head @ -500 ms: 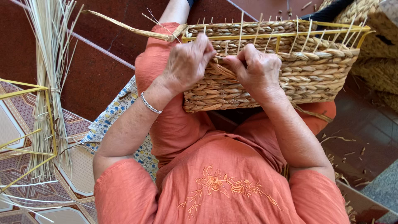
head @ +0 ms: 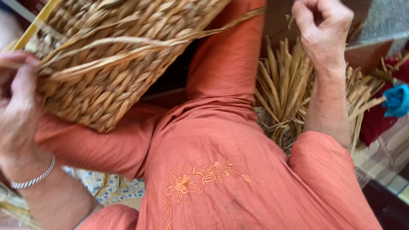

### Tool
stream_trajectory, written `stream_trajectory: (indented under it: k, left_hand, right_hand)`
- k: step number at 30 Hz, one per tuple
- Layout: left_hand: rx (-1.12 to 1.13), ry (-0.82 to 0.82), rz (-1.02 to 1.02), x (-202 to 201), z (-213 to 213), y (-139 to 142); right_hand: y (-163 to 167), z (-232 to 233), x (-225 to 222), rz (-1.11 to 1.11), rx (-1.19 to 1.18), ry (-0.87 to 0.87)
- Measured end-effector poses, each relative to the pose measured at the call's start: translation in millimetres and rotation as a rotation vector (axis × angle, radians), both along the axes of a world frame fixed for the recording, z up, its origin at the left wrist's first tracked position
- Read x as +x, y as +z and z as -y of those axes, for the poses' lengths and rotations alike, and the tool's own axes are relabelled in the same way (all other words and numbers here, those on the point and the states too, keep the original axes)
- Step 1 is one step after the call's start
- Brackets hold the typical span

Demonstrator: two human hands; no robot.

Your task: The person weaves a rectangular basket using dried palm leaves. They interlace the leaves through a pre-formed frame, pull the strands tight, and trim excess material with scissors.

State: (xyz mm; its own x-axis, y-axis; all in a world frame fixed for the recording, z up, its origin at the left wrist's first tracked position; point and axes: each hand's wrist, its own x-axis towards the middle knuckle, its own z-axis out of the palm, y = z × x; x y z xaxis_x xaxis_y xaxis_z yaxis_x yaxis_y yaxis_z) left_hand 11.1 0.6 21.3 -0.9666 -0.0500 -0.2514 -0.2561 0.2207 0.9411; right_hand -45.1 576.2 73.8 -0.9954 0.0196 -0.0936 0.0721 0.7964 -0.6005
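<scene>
**Pulling a weaving strand tight on a basket**

Nearest the camera: orange tunic [head: 221,170] with stitched flower motif, draped over raised knees. At lower left, a wrist with a silver bangle [head: 33,178], and above it the left hand [head: 17,102], fingers curled against the near edge of the woven basket [head: 115,55], steadying it; whether the strand end is pinched there, cannot tell, since motion blur hides the fingertips.

Basket tilted across the lap at upper left, chunky twisted weave, pale yellow stakes showing at its top corner. From its side, a long flat strand [head: 204,32] running rightward over the far knee toward the upper right.

Upper right: right hand [head: 324,30] raised well away from the basket, closed in a fist. The strand's line heads toward that fist, though the last stretch of it is lost against the dark background, so a firm grip on it is likely but not plain.

Beyond the right forearm: a bundle of dry reeds [head: 289,93] lying on the floor, tied low down, with something bright blue [head: 396,100] and red cloth at the far right edge.

To do this step well, judging by the pose: pull along the line of the weave rather than upward, so as not to lift the row below. Keep the left hand pressed close to where the strand leaves the basket, to hold tension while pulling. Draw steadily, not in jerks; dry fibre of this kind looks liable to crack at a sharp bend.
</scene>
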Motion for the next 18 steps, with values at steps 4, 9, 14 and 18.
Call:
stream_trajectory:
  k: [4,9,14,18]
  left_hand:
    - [-0.257,-0.030,0.118,-8,-6,6]
    - [-0.302,0.031,0.025,-8,-17,5]
    - [-0.105,0.065,-0.044,-4,-23,10]
    - [-0.114,0.053,-0.102,-9,-28,21]
  right_hand:
    - [-24,-58,42,0.381,0.077,-0.253]
    - [-75,-40,85,0.595,0.285,-0.114]
    - [-92,-29,93,0.274,0.455,0.101]
    - [-73,-25,75,0.457,-0.274,-0.274]
